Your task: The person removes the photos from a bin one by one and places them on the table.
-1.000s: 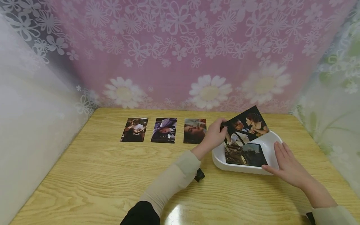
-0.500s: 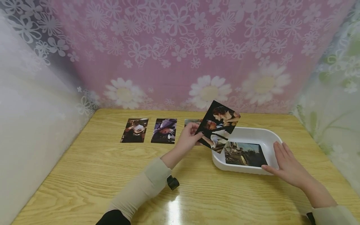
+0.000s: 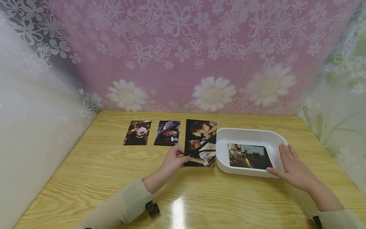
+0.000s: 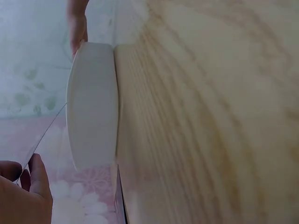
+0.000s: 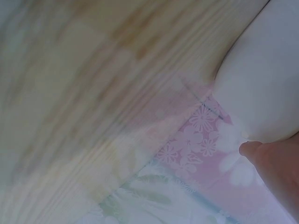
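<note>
My left hand (image 3: 171, 161) pinches a photo print (image 3: 201, 143) by its lower left edge, thumb in front. The print shows two people against black and stands just left of a white plastic tray (image 3: 248, 135). In the left wrist view, the held print appears almost edge-on beside the tray wall (image 4: 93, 107). Another photo (image 3: 249, 156) lies inside the tray. My right hand (image 3: 297, 170) rests on the tray's right rim with fingers extended and thumb at the front edge. The right wrist view shows fingers (image 5: 275, 163) touching the tray's outside.
Two photos, one of a couple (image 3: 138, 133) and one with a purple hat (image 3: 167, 133), lie in a row on the wood-grain table (image 3: 100, 178). A third in that row is hidden behind the held print. Flowered cloth (image 3: 171, 63) hangs behind.
My left hand has carried the held print leftward and down from above the tray, turning it upright. The right hand and tray have stayed in place. The row's third photo has become covered.
</note>
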The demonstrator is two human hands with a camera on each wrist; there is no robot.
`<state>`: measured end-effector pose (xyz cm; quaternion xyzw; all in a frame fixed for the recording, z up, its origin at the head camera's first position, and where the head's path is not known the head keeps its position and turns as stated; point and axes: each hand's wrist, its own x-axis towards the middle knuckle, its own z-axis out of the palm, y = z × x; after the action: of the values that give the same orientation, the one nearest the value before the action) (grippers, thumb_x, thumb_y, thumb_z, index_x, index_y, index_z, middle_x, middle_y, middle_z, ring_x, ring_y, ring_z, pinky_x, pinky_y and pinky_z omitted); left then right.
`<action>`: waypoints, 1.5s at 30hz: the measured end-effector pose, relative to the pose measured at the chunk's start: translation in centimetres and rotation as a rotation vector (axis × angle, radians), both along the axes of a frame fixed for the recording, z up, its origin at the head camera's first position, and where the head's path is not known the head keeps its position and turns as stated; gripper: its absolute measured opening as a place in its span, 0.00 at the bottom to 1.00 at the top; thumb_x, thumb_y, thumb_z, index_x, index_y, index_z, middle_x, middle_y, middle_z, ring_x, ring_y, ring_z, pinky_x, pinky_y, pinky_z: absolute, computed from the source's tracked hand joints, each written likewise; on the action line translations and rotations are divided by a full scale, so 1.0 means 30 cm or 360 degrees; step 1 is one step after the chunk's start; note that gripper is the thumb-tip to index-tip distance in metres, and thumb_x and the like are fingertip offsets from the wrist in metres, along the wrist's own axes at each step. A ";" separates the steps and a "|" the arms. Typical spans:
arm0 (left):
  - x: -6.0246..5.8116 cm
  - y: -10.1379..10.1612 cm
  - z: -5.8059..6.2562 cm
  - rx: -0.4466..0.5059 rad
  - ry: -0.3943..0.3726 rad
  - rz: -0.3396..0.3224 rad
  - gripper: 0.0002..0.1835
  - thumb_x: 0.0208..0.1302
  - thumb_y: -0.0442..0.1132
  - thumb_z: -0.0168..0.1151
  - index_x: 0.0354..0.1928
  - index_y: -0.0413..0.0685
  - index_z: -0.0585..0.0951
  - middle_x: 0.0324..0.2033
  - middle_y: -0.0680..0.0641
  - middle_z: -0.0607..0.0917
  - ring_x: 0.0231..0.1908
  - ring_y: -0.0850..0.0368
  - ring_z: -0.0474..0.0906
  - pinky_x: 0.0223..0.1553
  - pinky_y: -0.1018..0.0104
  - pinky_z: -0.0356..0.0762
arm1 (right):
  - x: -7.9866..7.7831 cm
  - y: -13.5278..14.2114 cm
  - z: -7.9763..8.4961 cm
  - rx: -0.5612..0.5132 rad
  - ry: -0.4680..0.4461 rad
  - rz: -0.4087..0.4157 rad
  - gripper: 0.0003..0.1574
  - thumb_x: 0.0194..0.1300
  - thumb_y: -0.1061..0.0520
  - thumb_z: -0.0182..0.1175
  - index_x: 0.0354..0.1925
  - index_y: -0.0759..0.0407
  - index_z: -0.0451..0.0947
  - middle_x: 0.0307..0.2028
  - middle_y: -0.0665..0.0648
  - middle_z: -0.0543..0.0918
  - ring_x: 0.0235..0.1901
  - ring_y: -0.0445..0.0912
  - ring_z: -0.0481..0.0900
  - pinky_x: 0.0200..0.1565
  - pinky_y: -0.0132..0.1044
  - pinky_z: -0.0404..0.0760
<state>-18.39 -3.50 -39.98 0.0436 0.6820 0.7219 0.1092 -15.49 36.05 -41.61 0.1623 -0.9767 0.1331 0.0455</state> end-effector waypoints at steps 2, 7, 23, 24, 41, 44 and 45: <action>0.021 -0.013 -0.007 -0.0026 -0.0019 0.0009 0.08 0.54 0.24 0.55 0.28 0.37 0.65 0.23 0.48 0.72 0.19 0.63 0.69 0.21 0.69 0.70 | 0.000 0.000 0.001 0.0000 0.0003 0.0000 0.60 0.58 0.42 0.55 0.62 0.79 0.32 0.61 0.79 0.39 0.62 0.55 0.20 0.58 0.39 0.21; 0.064 -0.030 -0.036 -0.0129 -0.0045 -0.0041 0.08 0.52 0.25 0.55 0.25 0.39 0.66 0.19 0.50 0.70 0.19 0.62 0.70 0.21 0.66 0.74 | 0.001 0.001 0.006 -0.0004 0.0011 0.0002 0.60 0.58 0.42 0.55 0.62 0.79 0.33 0.61 0.79 0.40 0.62 0.55 0.20 0.59 0.38 0.21; 0.099 -0.013 -0.104 -0.0297 -0.0298 -0.0208 0.08 0.52 0.25 0.57 0.24 0.39 0.67 0.23 0.46 0.71 0.21 0.60 0.72 0.21 0.68 0.75 | 0.005 0.000 0.002 -0.0008 0.0010 0.0001 0.60 0.57 0.42 0.56 0.62 0.79 0.32 0.61 0.79 0.40 0.62 0.56 0.21 0.59 0.39 0.21; 0.097 -0.015 -0.104 -0.0327 -0.0308 -0.0221 0.08 0.52 0.25 0.57 0.24 0.38 0.68 0.23 0.46 0.71 0.22 0.60 0.72 0.23 0.67 0.76 | 0.005 -0.001 0.003 -0.0008 0.0006 0.0000 0.60 0.57 0.42 0.56 0.62 0.79 0.32 0.61 0.79 0.40 0.62 0.56 0.20 0.59 0.39 0.21; 0.057 -0.058 -0.121 -0.0569 -0.0209 -0.0380 0.09 0.52 0.31 0.63 0.25 0.38 0.70 0.09 0.50 0.75 0.10 0.64 0.71 0.10 0.76 0.64 | 0.000 -0.002 0.007 0.0010 -0.0063 -0.0017 0.60 0.59 0.41 0.54 0.63 0.78 0.30 0.62 0.78 0.36 0.62 0.55 0.18 0.58 0.42 0.21; 0.050 -0.059 -0.120 -0.0617 -0.0162 -0.0429 0.12 0.51 0.30 0.63 0.26 0.39 0.67 0.10 0.49 0.75 0.10 0.63 0.72 0.10 0.75 0.63 | 0.000 -0.001 0.007 0.0005 -0.0063 -0.0015 0.60 0.59 0.41 0.54 0.63 0.78 0.30 0.62 0.78 0.37 0.62 0.55 0.18 0.58 0.42 0.21; 0.047 -0.059 -0.119 -0.0643 -0.0138 -0.0451 0.12 0.51 0.29 0.63 0.26 0.38 0.67 0.10 0.48 0.75 0.10 0.63 0.72 0.10 0.74 0.63 | 0.000 -0.001 0.007 0.0003 -0.0064 -0.0013 0.60 0.59 0.41 0.54 0.63 0.78 0.30 0.62 0.78 0.37 0.62 0.55 0.18 0.58 0.42 0.21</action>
<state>-16.97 -5.27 -43.55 0.0851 0.7942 0.5494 0.2451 -15.49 36.03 -41.40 0.1555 -0.9782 0.1352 0.0262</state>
